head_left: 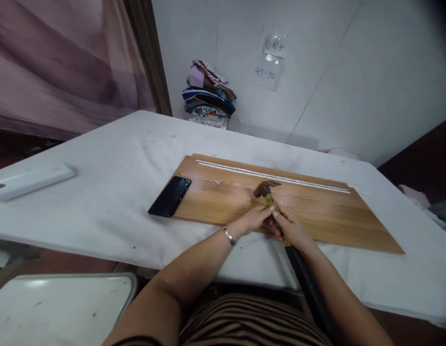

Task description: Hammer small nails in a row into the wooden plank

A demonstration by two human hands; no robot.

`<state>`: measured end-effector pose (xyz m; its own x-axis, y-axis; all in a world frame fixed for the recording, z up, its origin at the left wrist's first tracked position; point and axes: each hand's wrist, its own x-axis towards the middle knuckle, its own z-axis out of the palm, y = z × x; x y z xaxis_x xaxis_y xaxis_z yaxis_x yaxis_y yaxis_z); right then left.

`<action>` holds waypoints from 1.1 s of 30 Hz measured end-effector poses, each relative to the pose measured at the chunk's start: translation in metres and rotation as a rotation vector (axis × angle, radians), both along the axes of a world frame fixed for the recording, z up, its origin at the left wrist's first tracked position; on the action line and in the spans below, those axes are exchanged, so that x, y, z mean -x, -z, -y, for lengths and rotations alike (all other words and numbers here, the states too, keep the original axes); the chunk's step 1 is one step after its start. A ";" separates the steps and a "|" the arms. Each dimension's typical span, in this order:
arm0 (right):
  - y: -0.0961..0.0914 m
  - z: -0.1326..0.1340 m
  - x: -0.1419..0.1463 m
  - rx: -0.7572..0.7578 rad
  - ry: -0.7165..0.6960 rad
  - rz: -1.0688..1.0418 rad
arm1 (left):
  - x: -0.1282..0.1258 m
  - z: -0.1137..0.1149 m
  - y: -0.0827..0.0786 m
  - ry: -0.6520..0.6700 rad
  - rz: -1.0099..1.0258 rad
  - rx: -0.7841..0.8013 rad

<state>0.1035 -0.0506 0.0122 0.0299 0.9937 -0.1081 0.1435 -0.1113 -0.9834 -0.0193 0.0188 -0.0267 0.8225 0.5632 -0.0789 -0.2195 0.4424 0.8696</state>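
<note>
A long wooden board (316, 211) lies on a white-covered table (111, 192). My right hand (293, 228) is closed round the yellowish handle of a hammer (266, 189), whose rusty head rests on the board. My left hand (253, 218) meets it from the left, fingers curled together at the handle; what they pinch is hidden. A silver bracelet (229, 236) sits on my left wrist. A few thin nails (212, 185) lie loose on the board to the left.
A black phone (170, 195) lies at the board's left end. A white strip (273, 176) runs along the board's far edge. A white oblong object (28, 180) sits far left. Folded cloths (209, 93) are stacked against the wall. A white tray surface (60, 307) shows below left.
</note>
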 end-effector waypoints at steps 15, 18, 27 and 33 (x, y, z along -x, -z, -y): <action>-0.003 0.000 0.001 0.010 -0.004 0.027 | 0.001 0.001 -0.002 0.011 -0.004 0.006; -0.002 0.001 0.001 -0.003 0.014 0.019 | 0.001 0.001 -0.002 -0.004 0.008 0.003; 0.000 0.000 0.000 -0.013 -0.005 0.001 | 0.001 0.002 -0.004 0.018 0.015 0.044; -0.003 0.001 0.002 0.010 0.003 0.013 | 0.000 0.001 -0.003 -0.004 0.003 0.044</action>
<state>0.1020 -0.0516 0.0155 0.0343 0.9925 -0.1177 0.1555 -0.1216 -0.9803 -0.0198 0.0174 -0.0237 0.8205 0.5626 -0.1014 -0.2237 0.4792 0.8487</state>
